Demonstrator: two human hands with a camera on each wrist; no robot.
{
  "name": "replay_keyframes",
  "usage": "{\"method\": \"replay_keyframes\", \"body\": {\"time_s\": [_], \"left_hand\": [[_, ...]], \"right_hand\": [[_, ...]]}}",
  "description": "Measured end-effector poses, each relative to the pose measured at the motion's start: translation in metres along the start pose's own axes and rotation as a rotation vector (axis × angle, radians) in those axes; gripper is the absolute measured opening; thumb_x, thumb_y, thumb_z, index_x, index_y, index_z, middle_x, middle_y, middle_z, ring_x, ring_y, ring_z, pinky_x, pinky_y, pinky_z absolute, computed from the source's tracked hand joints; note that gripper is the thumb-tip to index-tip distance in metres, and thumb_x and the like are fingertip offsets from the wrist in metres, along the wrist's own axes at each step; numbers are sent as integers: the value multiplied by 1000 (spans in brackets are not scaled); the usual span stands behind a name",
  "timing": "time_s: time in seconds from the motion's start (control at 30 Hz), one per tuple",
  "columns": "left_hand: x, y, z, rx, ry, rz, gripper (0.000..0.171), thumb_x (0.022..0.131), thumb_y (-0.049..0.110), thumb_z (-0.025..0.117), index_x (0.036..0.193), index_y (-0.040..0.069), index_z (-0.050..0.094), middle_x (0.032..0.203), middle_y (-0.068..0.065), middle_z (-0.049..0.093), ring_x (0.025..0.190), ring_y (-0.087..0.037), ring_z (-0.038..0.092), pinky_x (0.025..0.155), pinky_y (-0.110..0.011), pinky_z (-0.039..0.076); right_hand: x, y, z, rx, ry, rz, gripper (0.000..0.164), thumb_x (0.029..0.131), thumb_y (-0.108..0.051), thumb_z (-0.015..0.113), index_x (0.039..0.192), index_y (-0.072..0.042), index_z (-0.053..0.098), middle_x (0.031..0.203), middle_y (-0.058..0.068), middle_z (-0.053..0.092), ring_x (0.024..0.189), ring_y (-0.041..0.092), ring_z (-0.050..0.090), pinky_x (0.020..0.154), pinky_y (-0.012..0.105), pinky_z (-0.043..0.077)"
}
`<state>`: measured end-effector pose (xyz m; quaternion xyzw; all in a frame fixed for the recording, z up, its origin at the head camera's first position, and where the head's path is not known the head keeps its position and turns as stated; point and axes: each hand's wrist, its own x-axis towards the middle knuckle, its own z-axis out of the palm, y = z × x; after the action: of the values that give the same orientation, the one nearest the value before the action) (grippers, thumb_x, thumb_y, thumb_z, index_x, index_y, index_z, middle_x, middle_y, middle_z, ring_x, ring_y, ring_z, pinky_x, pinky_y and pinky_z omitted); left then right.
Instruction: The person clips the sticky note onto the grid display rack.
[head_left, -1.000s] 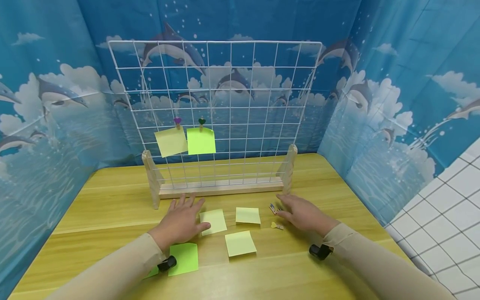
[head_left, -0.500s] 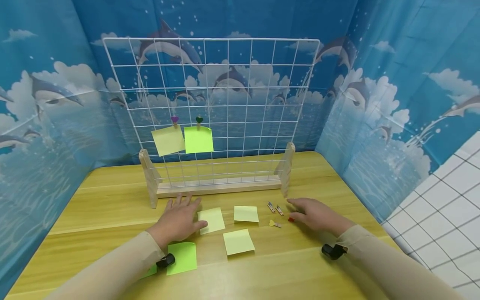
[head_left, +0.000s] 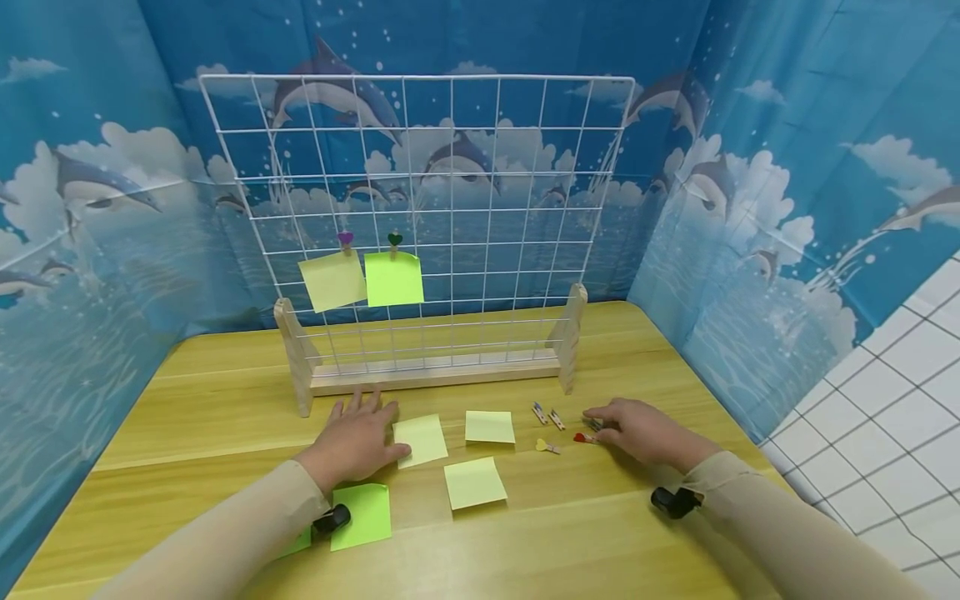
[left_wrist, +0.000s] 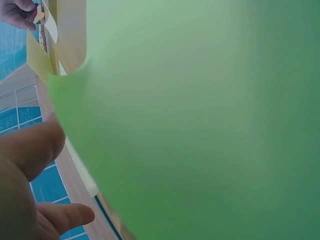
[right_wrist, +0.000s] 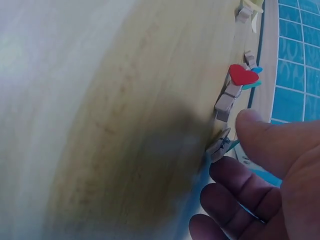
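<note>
My left hand point(head_left: 354, 443) lies with fingers spread on the table, its thumb at the edge of a pale yellow sticky note point(head_left: 422, 441). A green sticky note point(left_wrist: 170, 110) fills most of the left wrist view. On the right, my right hand point(head_left: 647, 432) has thumb and fingers parted around a small wooden clothespin point(right_wrist: 219, 144). Just beside it lies a clothespin with a red heart point(right_wrist: 243, 75). A yellow-heart clothespin point(head_left: 548, 447) and two other clothespins point(head_left: 556, 419) lie to its left.
A white wire grid point(head_left: 452, 208) stands in a wooden base point(head_left: 435, 374) behind the hands. Purple-heart and green-heart clothespins hold a pale yellow note point(head_left: 332, 282) and a green note point(head_left: 393, 280) on it. More notes point(head_left: 490, 427) lie mid-table; dolphin curtains surround the table.
My right hand has moved right, off the clothespins it covered, to another clothespin; the red-heart one now shows. My left hand stays in place. The head view has shifted slightly.
</note>
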<state>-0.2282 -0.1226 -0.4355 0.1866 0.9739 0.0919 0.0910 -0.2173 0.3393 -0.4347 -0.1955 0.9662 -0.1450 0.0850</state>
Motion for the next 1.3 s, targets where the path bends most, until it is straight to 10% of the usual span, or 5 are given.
{"method": "replay_keyframes", "body": {"time_s": [1.3], "left_hand": [[9, 6, 5, -15, 50, 57, 61, 90, 44, 83, 133, 3, 68, 134, -15, 68, 126, -37, 64, 113, -62, 44]], "right_hand": [[7, 18, 5, 202, -13, 191, 22, 98, -16, 75, 119, -11, 75, 90, -2, 69, 78, 15, 55, 73, 34, 47]]}}
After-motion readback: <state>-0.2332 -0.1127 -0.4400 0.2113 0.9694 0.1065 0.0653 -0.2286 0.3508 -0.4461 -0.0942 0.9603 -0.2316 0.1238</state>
